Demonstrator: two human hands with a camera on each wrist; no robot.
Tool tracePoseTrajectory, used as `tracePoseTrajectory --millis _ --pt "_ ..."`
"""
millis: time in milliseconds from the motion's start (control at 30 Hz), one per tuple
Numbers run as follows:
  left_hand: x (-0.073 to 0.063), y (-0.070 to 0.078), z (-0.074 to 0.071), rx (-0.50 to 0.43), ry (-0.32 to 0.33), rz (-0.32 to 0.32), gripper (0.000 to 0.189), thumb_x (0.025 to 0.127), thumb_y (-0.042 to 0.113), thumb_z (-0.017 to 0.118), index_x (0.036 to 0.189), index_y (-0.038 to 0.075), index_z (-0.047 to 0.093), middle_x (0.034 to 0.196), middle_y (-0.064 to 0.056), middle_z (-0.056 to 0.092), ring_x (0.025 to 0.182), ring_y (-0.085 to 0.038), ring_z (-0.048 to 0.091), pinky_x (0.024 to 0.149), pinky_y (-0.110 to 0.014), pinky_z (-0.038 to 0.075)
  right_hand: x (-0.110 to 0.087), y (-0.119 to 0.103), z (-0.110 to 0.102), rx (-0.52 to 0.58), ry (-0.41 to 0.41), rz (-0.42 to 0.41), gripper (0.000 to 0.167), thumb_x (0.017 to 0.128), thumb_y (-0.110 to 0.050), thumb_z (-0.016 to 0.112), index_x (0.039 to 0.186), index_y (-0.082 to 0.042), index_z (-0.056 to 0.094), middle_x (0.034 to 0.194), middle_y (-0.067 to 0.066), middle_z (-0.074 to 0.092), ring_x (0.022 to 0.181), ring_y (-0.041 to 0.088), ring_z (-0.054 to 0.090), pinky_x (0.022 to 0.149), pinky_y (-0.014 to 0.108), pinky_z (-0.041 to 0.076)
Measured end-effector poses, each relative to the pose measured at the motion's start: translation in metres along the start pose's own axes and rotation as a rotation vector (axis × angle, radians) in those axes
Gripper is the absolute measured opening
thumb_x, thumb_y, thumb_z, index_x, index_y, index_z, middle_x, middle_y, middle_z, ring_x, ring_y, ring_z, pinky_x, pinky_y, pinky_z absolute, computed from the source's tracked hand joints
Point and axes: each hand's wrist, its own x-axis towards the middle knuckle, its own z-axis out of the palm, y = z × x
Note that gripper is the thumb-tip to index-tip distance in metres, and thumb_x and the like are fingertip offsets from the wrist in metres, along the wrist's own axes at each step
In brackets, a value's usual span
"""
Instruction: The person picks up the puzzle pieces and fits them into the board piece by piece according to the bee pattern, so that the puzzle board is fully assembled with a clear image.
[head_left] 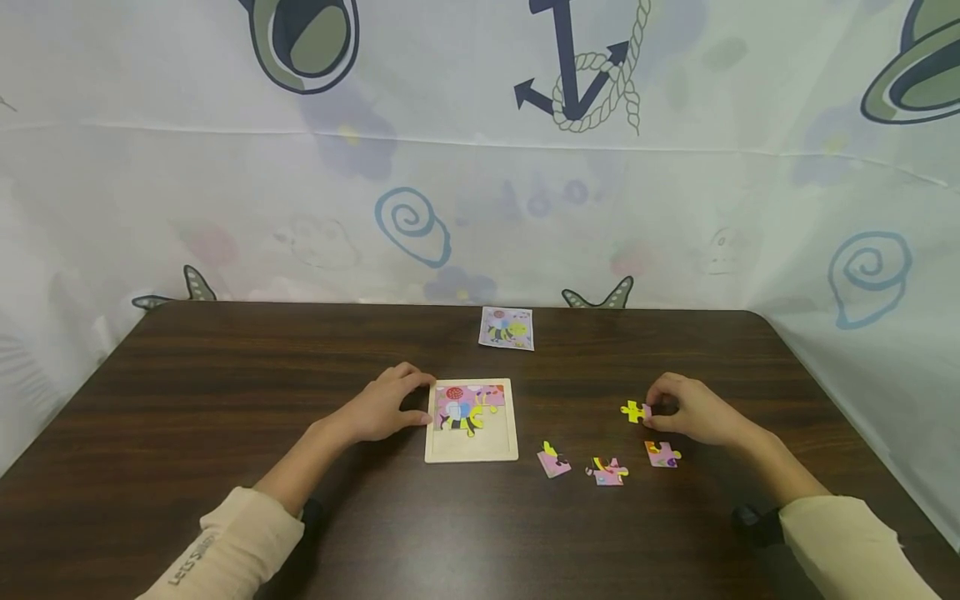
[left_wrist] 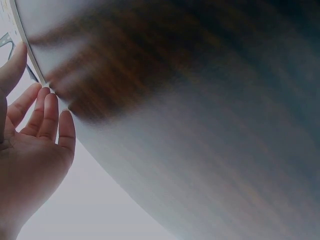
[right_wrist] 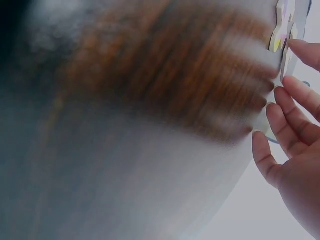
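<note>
My right hand (head_left: 693, 408) pinches a yellow and pink puzzle piece (head_left: 634, 411) between thumb and forefinger at the table's right side; its edge (right_wrist: 285, 62) shows in the right wrist view. With relaxed fingers, my left hand (head_left: 382, 406) touches the left side of a square wooden puzzle tray (head_left: 472, 450), thumb lower and forefinger near the top corner. Joined pieces showing part of a bee picture (head_left: 461, 408) fill the tray's upper part. Loose on the table lie a pink and yellow piece (head_left: 553, 461), a multicoloured piece (head_left: 607, 472) and a pink piece (head_left: 663, 454).
Behind the tray, a small picture card (head_left: 507, 328) with a bee lies near the far edge of the dark wooden table (head_left: 225, 375). A printed cloth (head_left: 480, 217) hangs behind the table.
</note>
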Motion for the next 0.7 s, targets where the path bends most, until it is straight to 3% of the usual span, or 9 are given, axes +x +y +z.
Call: tracePoseTrajectory --millis 500,700 --pt "0.000 0.000 -0.001 -0.004 -0.002 0.005 0.050 0.084 0.023 0.068 0.126 0.003 0.051 0.118 -0.014 0.048 0.110 -0.034 0.043 0.090 -0.051 0.038 0.005 -0.006 -0.006 0.030 -0.028 0.036 0.018 0.076 -0.013 0.073 0.086 -0.006 0.060 0.084 0.000 0.058 0.078 0.018 0.053 0.067 0.032 0.045" --pt "-0.001 0.001 -0.002 -0.008 -0.001 0.009 0.050 0.084 0.023 0.067 0.125 0.002 0.051 0.118 -0.014 0.048 0.110 -0.033 0.044 0.089 -0.050 0.039 0.011 -0.015 -0.007 0.053 -0.032 0.014 0.017 0.077 -0.012 0.073 0.086 -0.006 0.059 0.084 0.000 0.059 0.078 0.018 0.054 0.066 0.031 0.045"
